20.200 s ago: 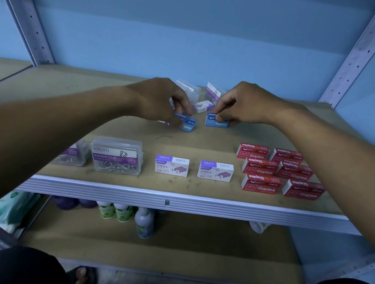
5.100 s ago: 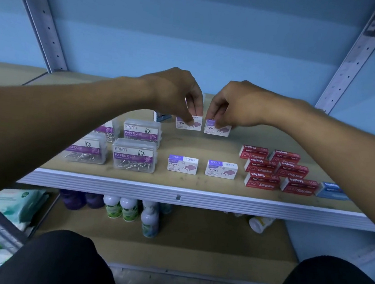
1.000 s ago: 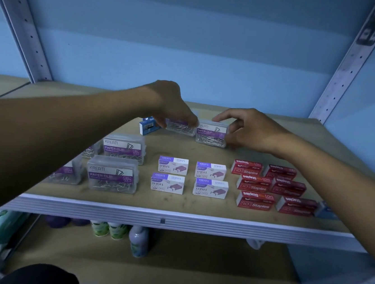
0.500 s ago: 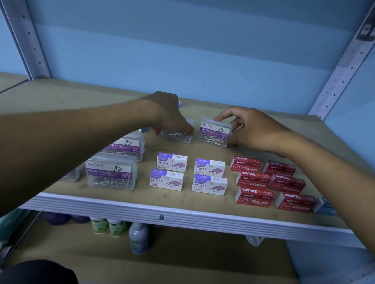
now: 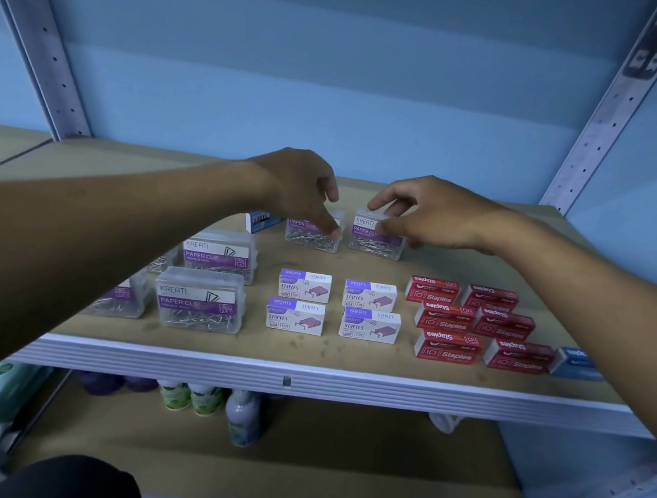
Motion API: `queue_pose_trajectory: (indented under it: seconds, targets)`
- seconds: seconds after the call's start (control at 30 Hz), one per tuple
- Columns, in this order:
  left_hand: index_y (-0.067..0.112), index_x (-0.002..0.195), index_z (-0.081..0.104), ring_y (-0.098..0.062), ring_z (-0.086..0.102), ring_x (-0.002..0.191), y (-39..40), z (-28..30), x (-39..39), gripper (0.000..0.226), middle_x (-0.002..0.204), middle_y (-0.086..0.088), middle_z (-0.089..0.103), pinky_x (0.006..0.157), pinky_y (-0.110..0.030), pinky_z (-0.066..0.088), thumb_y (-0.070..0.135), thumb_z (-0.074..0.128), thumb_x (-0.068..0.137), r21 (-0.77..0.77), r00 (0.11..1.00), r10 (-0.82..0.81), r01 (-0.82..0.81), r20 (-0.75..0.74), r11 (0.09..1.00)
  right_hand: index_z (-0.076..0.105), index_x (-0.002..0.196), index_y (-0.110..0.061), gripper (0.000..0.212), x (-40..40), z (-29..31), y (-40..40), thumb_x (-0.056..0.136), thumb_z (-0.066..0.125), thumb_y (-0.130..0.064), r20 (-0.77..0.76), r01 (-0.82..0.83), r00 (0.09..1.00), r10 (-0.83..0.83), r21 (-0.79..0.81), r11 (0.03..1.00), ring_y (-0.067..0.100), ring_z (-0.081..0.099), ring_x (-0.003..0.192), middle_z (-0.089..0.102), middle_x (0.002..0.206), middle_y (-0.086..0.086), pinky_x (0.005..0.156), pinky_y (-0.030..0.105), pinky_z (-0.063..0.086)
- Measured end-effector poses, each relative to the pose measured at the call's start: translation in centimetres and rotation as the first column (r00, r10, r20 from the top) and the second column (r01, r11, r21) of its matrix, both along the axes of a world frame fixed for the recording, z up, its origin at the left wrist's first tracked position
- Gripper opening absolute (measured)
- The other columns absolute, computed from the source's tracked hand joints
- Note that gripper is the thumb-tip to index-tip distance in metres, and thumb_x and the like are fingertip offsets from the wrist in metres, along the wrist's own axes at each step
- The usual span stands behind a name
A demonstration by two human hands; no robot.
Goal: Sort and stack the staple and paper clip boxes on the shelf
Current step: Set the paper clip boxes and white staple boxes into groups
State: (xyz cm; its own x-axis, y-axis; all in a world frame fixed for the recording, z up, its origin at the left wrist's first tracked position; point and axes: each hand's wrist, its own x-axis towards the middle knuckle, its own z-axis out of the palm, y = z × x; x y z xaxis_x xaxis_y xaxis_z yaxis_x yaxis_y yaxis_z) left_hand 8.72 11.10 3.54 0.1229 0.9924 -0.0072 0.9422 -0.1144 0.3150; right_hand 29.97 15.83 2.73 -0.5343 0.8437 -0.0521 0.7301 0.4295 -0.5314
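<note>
Both hands are at the far middle of the shelf (image 5: 302,380), each on one clear paper clip box. The left hand (image 5: 305,188) has its fingers curled down over the left clear box (image 5: 314,235), thumb at the near right corner, so its grip is narrow and closed on that box. The right hand (image 5: 426,215) holds the right clear box (image 5: 376,236) with the thumb across its front label, fingers arched over the top; whether the fingertips press the far side cannot be told. Compared with half a second ago, the two boxes sit closer together and squarer to the shelf front, and the hands have lifted a little higher over them, which suggests these boxes are being picked up or adjusted, not yet filed. Their likely home is the paper clip group (image 5: 206,283) at the near left, where like boxes already stand. In the near middle, four white staple boxes (image 5: 334,305) lie in a tidy two-by-two; to their right the red staple boxes (image 5: 474,324) are stacked in steps, with a blue box (image 5: 575,362) at the far right end. Another blue box (image 5: 262,220) lies just left of the left hand, still unsorted.
</note>
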Motion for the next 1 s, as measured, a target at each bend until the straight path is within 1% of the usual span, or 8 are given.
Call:
queue_pose_trajectory:
  seconds: [0.1,0.17,0.43,0.5,0.6,0.7,0.9,1.0]
  targets:
    - [0.021,0.114,0.068,-0.016,0.058,0.110,0.2,-0.6,-0.2,0.039,0.117,0.005,0.065,0.089,-0.028,0.045,0.037,0.078,0.079,0.030,1.000,-0.020,0.021,-0.022,0.999,0.067,0.126,-0.024,0.034,-0.3,-0.2,0.2,0.092,0.071,-0.025,0.006,0.001,1.000,-0.002,0.032,0.999,0.014,0.068,0.087,0.068,0.111,-0.002,0.082,0.032,0.061]
    - [0.022,0.113,0.070,-0.015,0.059,0.109,0.3,-1.1,-0.5,0.034,0.117,0.005,0.066,0.090,-0.028,0.045,0.031,0.077,0.081,0.050,0.999,-0.030,0.031,-0.023,0.998,0.069,0.125,-0.021,0.033,-0.4,-0.4,0.4,0.092,0.072,-0.020,-0.004,0.006,1.000,-0.006,0.035,0.999,0.015,0.069,0.087,0.069,0.110,0.002,0.084,0.036,0.062]
    - [0.022,0.109,0.074,-0.013,0.061,0.101,0.3,-1.5,-1.3,0.031,0.109,0.003,0.070,0.092,-0.033,0.049,0.026,0.081,0.078,0.135,0.999,-0.038,0.034,0.032,0.990,0.073,0.118,-0.023,0.029,-0.4,-0.7,0.7,0.090,0.071,-0.016,-0.014,0.014,1.000,-0.013,0.072,0.997,0.017,0.071,0.089,0.071,0.104,-0.001,0.083,0.039,0.062]
    - [0.022,0.108,0.074,-0.010,0.061,0.096,0.0,-1.2,-1.7,0.030,0.108,0.004,0.070,0.085,-0.028,0.049,0.025,0.080,0.079,0.152,0.998,-0.040,0.034,0.040,0.988,0.073,0.118,-0.024,0.029,-0.5,-0.5,0.6,0.090,0.072,-0.018,-0.018,0.018,1.000,-0.017,0.076,0.997,0.016,0.071,0.089,0.070,0.103,-0.002,0.084,0.040,0.062]
    - [0.024,0.108,0.073,0.002,0.056,0.080,-0.6,-0.6,-3.0,0.028,0.106,0.010,0.068,0.069,-0.014,0.039,0.026,0.079,0.081,0.171,0.999,-0.033,0.027,0.032,0.985,0.073,0.116,-0.026,0.027,-0.8,-0.3,0.3,0.090,0.072,-0.020,-0.042,0.021,0.999,-0.018,0.077,0.997,0.015,0.070,0.093,0.070,0.103,-0.004,0.086,0.041,0.061]
    - [0.028,0.109,0.073,0.006,0.056,0.079,-1.6,0.2,-5.1,0.028,0.107,0.011,0.069,0.069,-0.015,0.038,0.028,0.078,0.081,0.185,0.999,-0.009,0.003,0.034,0.983,0.074,0.114,-0.027,0.026,-1.6,0.3,-0.2,0.089,0.072,-0.020,-0.052,0.005,0.999,-0.001,0.082,0.997,0.015,0.071,0.094,0.072,0.103,-0.003,0.087,0.041,0.061]
    - [0.030,0.107,0.073,0.022,0.054,0.072,-3.8,1.8,-9.5,0.026,0.101,0.012,0.069,0.064,-0.001,0.034,0.029,0.078,0.081,0.210,0.999,0.038,-0.036,-0.004,0.977,0.074,0.115,-0.024,0.027,-4.4,1.9,-1.7,0.090,0.070,-0.015,-0.099,-0.038,0.994,0.046,0.076,0.996,0.012,0.072,0.090,0.073,0.101,-0.003,0.083,0.036,0.063]
    - [0.030,0.110,0.073,0.005,0.057,0.079,-5.1,2.3,-11.4,0.030,0.105,0.010,0.070,0.067,-0.005,0.034,0.030,0.078,0.081,0.201,0.997,0.066,-0.060,-0.026,0.978,0.074,0.116,-0.022,0.027,-6.1,2.7,-2.4,0.091,0.069,-0.013,-0.116,-0.070,0.990,0.078,0.069,0.995,0.012,0.072,0.092,0.073,0.101,-0.004,0.082,0.035,0.063]
